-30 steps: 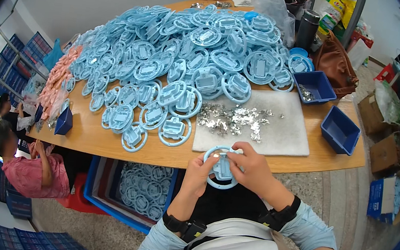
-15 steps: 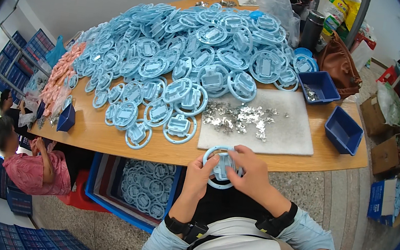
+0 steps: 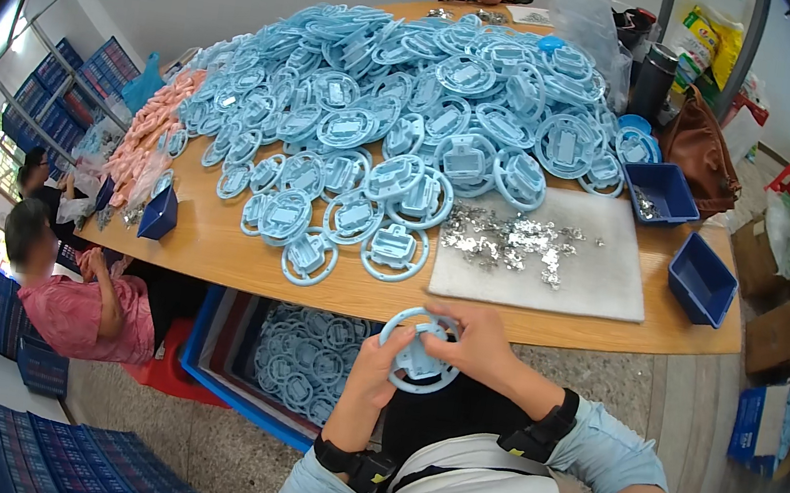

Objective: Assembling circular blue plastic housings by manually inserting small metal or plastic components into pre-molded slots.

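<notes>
A light-blue plastic steering-wheel-shaped part (image 3: pixel 420 358) is held in front of me, just past the table's near edge. My left hand (image 3: pixel 376 369) grips its left side, thumb over the rim. My right hand (image 3: pixel 477 342) closes on its right side, the thumb pressing near the hub and the fingers partly hidden behind. Whether a small metal piece is between the fingers cannot be made out. On the white board (image 3: pixel 548 295) beyond my hands lie small shiny metal pieces (image 3: pixel 515 240).
A big heap of blue wheel parts (image 3: pixel 343 110) covers the table (image 3: pixel 504 327). Dark-blue bins (image 3: pixel 703 280) stand at the right, near a brown bag (image 3: pixel 702 152). A lined crate of wheels (image 3: pixel 300 359) sits below, left. Co-workers sit at the left and the far side.
My right fingers have come down from above the wheel and closed on its right side, and the wheel has tilted. The view has shifted, so the table appears further right.
</notes>
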Tool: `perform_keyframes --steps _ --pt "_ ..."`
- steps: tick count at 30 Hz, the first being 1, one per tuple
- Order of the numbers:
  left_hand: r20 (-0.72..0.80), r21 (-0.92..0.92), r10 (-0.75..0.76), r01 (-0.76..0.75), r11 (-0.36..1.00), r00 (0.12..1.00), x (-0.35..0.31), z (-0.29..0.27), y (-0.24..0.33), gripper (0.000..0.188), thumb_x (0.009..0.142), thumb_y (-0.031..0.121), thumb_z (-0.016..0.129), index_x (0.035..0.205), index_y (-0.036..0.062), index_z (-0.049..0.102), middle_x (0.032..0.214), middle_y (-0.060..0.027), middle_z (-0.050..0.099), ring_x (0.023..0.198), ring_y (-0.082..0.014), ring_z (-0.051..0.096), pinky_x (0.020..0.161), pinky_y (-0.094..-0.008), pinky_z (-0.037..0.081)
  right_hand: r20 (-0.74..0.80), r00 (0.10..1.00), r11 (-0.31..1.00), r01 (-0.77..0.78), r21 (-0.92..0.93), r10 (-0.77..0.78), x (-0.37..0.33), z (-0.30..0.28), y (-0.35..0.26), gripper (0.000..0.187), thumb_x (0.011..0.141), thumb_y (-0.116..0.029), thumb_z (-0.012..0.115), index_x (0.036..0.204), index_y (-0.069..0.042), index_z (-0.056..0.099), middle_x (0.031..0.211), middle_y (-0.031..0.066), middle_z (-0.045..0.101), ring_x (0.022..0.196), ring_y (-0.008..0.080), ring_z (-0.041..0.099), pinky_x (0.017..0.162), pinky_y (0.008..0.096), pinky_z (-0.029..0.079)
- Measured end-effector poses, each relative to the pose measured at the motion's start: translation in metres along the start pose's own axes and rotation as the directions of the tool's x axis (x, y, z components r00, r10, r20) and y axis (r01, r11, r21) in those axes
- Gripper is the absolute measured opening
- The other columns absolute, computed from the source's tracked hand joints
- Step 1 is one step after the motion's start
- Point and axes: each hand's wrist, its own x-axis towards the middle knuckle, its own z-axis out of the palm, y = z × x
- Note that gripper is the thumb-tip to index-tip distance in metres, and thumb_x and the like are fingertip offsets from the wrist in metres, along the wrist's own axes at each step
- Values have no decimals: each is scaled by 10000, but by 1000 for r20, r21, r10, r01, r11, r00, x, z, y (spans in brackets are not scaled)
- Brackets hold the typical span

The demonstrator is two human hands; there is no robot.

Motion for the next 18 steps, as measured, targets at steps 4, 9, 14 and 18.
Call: perform_keyframes --steps 4,9,14,18 --pt "-149 -21 141 -146 989 979 -11 -30 1 232 800 154 641 969 1 600 871 -64 629 756 -133 606 648 -254 483 249 941 971 238 -12 -228 20 23 1 446 719 -272 676 1092 -37 608 759 134 632 580 157 542 553 282 433" --pt "-516 9 291 -335 942 806 -31 -100 8 261 814 204 630 960 -7 582 882 -68 627 764 -155 612 670 -273 494 89 983 779 183 -599 -162 68 30 0 389 764 -356 621 866 16 572 828 194 580 724 345 604 612 416 491" --pt "-632 188 287 -217 958 720 -22 -141 -10 758 817 474 574 1340 7 285 1387 -185 286 1314 -297 225 1046 -434 222 257 954 727 288 -624 -156 66 38 11 361 781 -330 604 910 4 561 863 190 562 705 343 599 598 420 486" --pt "-343 -13 126 -139 990 931 8 -90 -17 762 833 502 536 1364 37 251 1417 -171 234 1333 -301 170 1057 -454 188 363 920 753 341 -562 -146 25 57 4 287 770 -271 610 925 -32 581 871 161 558 733 334 593 608 418 486"
